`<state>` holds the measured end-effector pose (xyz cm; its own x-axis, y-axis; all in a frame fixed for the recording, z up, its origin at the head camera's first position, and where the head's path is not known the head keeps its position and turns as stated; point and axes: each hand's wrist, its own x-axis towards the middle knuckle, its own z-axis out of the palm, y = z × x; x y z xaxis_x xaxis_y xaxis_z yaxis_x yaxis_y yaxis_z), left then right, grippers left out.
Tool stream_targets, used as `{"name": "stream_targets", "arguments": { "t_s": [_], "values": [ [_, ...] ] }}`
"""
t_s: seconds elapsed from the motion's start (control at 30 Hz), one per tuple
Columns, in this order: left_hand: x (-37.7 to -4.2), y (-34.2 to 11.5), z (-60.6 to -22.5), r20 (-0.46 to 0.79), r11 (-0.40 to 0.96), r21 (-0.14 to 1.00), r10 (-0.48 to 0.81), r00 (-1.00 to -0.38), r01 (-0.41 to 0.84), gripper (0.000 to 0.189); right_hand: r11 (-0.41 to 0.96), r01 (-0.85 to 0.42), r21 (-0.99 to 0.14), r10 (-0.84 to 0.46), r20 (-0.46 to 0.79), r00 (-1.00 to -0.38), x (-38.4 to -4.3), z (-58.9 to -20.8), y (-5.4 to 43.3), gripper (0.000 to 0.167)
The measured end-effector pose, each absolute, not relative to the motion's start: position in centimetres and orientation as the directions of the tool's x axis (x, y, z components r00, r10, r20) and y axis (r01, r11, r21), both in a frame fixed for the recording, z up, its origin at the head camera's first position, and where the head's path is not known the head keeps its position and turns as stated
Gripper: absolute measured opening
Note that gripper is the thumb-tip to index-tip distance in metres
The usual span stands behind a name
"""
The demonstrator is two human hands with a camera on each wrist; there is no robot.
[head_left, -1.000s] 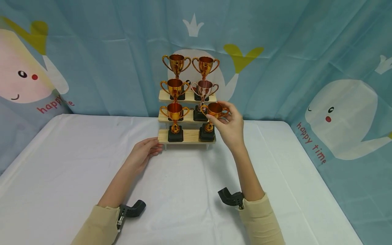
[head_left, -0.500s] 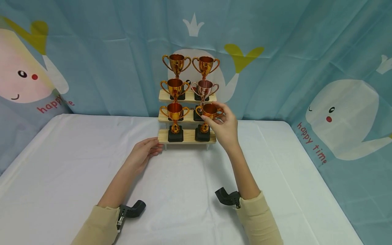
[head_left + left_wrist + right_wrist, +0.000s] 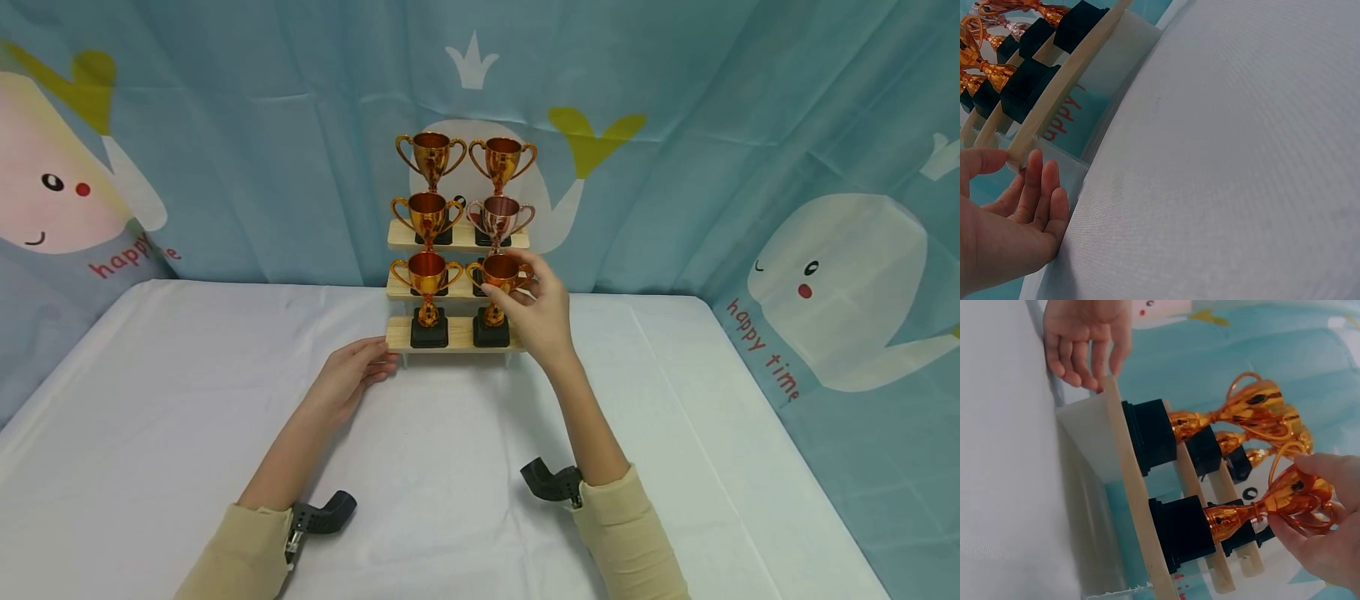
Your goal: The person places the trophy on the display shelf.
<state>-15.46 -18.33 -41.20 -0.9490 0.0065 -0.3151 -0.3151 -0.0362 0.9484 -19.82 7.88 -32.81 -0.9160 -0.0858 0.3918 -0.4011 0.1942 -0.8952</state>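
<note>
A three-step wooden display stand (image 3: 459, 335) bears gold trophies on black bases, two to a step, and one rose-coloured trophy (image 3: 500, 218) at the middle right. My right hand (image 3: 542, 312) grips the front right gold trophy (image 3: 501, 273) by its cup, thumb on the near side, fingers around the far side. That trophy's black base (image 3: 1182, 532) stands upright on the lowest step. Beside it on the same step is another gold trophy (image 3: 427, 275). At the step's left end my left hand (image 3: 351, 373) pinches the board's corner (image 3: 1020, 147) between thumb and fingers.
A white cloth (image 3: 450, 467) covers the table. Just behind the stand hangs a blue curtain (image 3: 300, 150) with printed whales. Clear side supports (image 3: 1066, 159) hold up the steps. Each wrist carries a black mount (image 3: 551, 482).
My right hand has moved left along the lowest step with the gold trophy, bringing it closer to the trophy beside it. My left hand has stayed at the stand's corner.
</note>
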Motion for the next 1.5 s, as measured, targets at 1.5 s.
{"name": "stream_targets", "arguments": {
  "t_s": [1.5],
  "values": [
    [-15.7, -18.6, -41.0, -0.332, -0.005, 0.943, 0.003, -0.943, -0.332, 0.052, 0.235, -0.393, -0.889, -0.122, 0.374, -0.920, -19.7, -31.7, 10.4, 0.062]
  ]
}}
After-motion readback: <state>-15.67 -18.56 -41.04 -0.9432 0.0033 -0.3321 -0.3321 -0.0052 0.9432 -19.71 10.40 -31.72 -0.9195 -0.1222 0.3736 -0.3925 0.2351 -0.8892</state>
